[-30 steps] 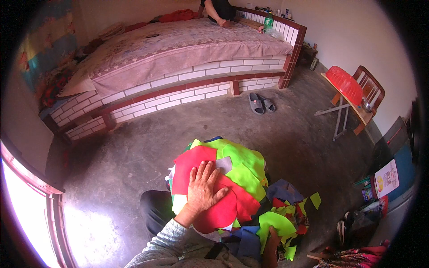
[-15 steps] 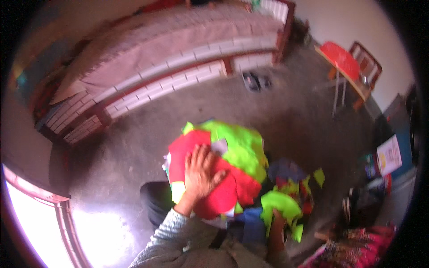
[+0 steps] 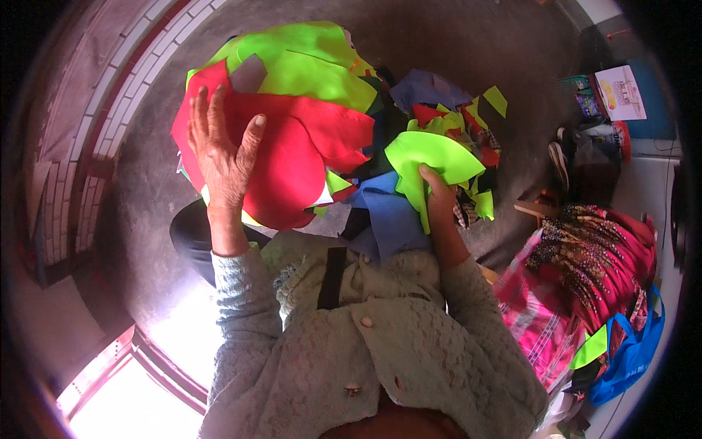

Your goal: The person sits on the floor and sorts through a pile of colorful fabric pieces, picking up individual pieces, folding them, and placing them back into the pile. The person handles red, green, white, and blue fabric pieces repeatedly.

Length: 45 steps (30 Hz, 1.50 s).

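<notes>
My left hand (image 3: 219, 154) is spread over red cloth (image 3: 285, 157) at the left edge of a big pile of fabric pieces; whether the palm touches the cloth I cannot tell. Bright yellow-green cloth (image 3: 292, 62) lies on the far side of that pile, with a small grey scrap (image 3: 248, 74) between the two colours. My right hand (image 3: 439, 194) grips a curved yellow-green fabric piece (image 3: 431, 155), its thumb on top and the other fingers hidden beneath. Blue cloth (image 3: 391, 219) rests on my lap between the hands.
Beyond my right hand, mixed scraps and a blue-grey cloth (image 3: 428, 89) are heaped on the concrete floor (image 3: 504, 51). A pink patterned cloth (image 3: 585, 271) and a blue bag (image 3: 632, 347) are at the right. A white-tiled bed frame (image 3: 157, 55) runs along the upper left.
My view has swung downward and to the right. The left hand's fingers have spread wider over the red cloth. My right hand still holds the yellow-green piece, now more fully in sight.
</notes>
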Motion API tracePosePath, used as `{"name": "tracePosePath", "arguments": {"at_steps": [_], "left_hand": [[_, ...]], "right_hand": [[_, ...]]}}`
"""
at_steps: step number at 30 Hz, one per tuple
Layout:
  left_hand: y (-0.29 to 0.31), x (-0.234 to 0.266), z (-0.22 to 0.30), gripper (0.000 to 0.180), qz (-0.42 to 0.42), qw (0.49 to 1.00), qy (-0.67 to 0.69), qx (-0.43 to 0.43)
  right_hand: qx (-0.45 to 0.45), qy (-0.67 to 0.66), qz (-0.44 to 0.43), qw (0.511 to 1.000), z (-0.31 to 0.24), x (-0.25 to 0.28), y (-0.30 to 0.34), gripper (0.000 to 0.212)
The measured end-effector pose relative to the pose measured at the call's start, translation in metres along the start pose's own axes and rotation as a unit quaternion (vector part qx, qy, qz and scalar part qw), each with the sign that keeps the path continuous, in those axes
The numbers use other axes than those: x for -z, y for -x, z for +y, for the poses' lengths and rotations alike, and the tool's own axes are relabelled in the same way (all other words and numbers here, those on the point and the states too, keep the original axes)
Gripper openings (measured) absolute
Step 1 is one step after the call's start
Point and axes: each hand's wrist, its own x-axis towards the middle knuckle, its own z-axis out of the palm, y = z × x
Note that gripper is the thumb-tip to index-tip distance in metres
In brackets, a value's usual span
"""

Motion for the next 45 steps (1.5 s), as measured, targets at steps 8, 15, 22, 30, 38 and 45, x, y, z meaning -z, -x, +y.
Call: {"name": "tracePosePath", "arguments": {"at_steps": [8,15,22,30,38,45], "left_hand": [[0.017,-0.017,0.101,0.053,-0.121,0.943,0.297,-0.092],[0.032,-0.065,0.13,0.053,-0.211,0.912,0.321,-0.146],[0.046,-0.079,0.13,0.025,-0.173,0.92,0.334,-0.11],[0.044,-0.047,0.133,0.02,-0.132,0.925,0.356,-0.027],[0.016,0.002,0.128,0.011,-0.134,0.828,0.533,0.112],[-0.075,0.037,0.095,0.012,-0.077,0.709,0.689,0.131]], "right_hand": [[0.025,0.059,-0.03,0.997,0.009,0.003,0.001,0.026],[0.056,0.078,-0.031,0.995,0.006,0.001,0.011,0.033],[0.049,0.136,-0.038,0.989,0.016,0.011,0.007,0.049],[0.033,0.084,-0.12,0.989,0.007,0.02,0.002,0.046],[0.034,0.065,-0.123,0.99,0.009,0.014,-0.003,0.053],[0.026,0.056,-0.106,0.992,0.014,0.02,-0.005,0.054]]}}
